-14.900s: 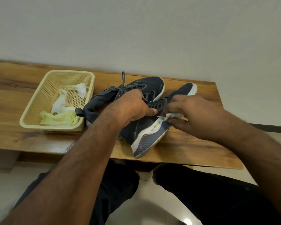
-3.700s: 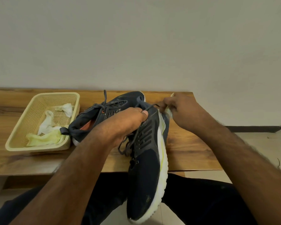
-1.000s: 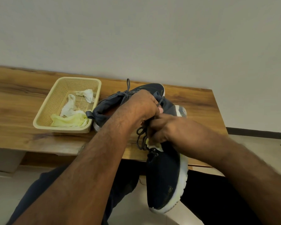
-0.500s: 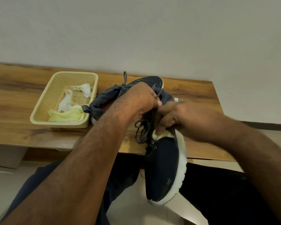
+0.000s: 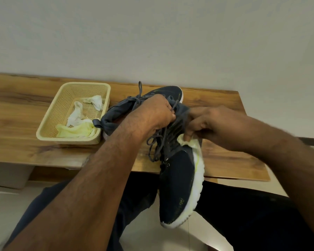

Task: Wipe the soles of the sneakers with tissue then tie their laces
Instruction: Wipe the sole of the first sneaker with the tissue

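Observation:
My left hand (image 5: 157,113) grips a dark navy sneaker (image 5: 178,180) by its heel and tongue, with the toe pointing down toward my lap. Its white sole edge (image 5: 198,182) faces right and its grey laces (image 5: 155,145) hang loose. My right hand (image 5: 207,124) pinches a crumpled tissue (image 5: 190,143) against the upper end of that white sole edge. The second navy sneaker (image 5: 163,92) lies on the wooden bench (image 5: 16,113) behind my left hand, partly hidden.
A cream plastic basket (image 5: 49,127) with several crumpled white and yellowish tissues (image 5: 76,129) stands on the bench left of the sneakers. The bench's front edge runs just past my wrists; my dark trousers and a pale floor lie below. A plain wall stands behind.
My right hand with the tissue has slid along the white sole edge, from the sneaker's upper side out to its right rim. My left hand keeps its hold.

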